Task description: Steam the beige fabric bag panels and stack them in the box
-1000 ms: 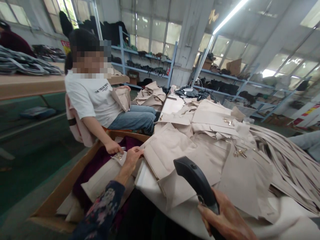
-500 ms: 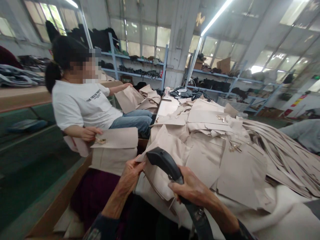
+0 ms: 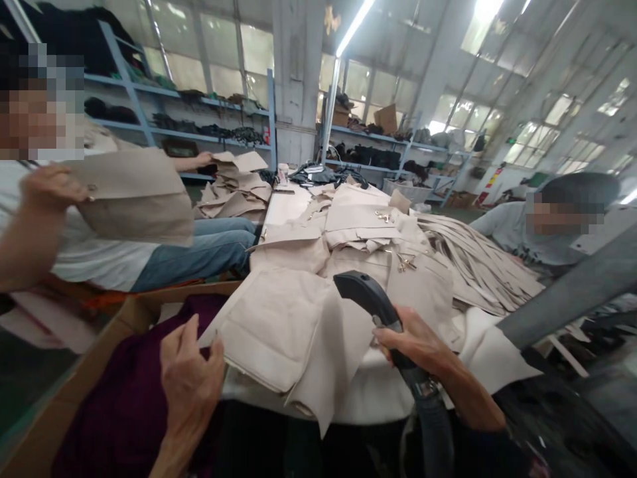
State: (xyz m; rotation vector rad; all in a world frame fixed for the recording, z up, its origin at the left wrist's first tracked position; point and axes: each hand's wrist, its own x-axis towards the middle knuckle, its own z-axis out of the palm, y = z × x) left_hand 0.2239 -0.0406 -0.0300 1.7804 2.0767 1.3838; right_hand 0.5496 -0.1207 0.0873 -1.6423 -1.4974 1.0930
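Note:
My right hand (image 3: 413, 338) is wrapped round the handle of a black curved tool (image 3: 373, 295) with a hose running down from it. The tool's tip hangs over beige fabric pieces on the table. My left hand (image 3: 192, 372) has its fingers raised and apart, beside the left edge of a beige fabric piece (image 3: 271, 325). Whether the fingertips touch that edge I cannot tell. Beyond lie more beige pieces with metal clasps (image 3: 405, 263).
A person at the left holds up a beige piece (image 3: 134, 192). Below is a cardboard box (image 3: 99, 345) with purple cloth (image 3: 119, 392). Beige strips (image 3: 478, 265) lie at the right, near another person (image 3: 572, 212) and a grey post (image 3: 572, 285).
The view has turned right. My left hand has opened from its pinch on the fabric, and the beige piece now lies flatter. The person at the left has raised their piece.

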